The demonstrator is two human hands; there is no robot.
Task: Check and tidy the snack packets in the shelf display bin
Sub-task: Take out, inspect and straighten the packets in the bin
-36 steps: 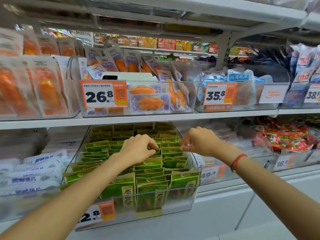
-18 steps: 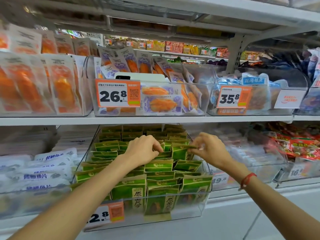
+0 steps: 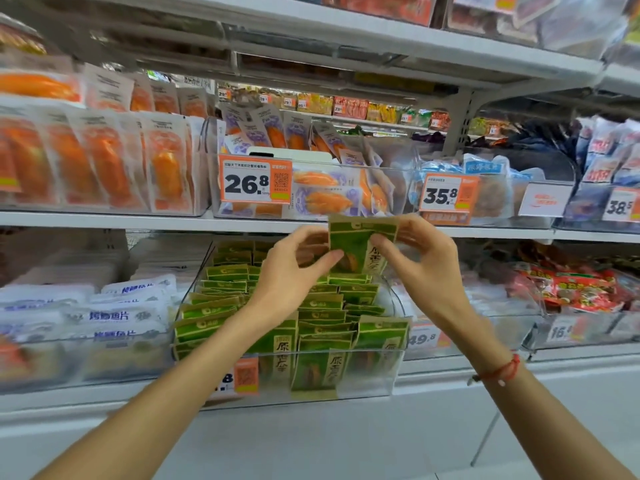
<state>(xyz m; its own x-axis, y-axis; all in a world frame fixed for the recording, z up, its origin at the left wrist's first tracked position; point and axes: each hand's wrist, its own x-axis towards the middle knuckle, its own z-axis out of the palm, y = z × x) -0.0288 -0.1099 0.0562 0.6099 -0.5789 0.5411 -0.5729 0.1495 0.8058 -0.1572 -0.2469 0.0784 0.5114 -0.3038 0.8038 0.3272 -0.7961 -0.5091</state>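
Centrally, both hands hold 1 green snack packet upright above the clear display bin, level with the shelf edge. Left hand: thumb pressed on the packet's lower front, fingers curled behind its left side. Right hand: thumb on the front, fingers pinching the right edge; a red string bracelet circles this wrist. Below, rows of matching green packets stand in the bin. Orange price tags reading 26.8 and 35.8 mark the bins above.
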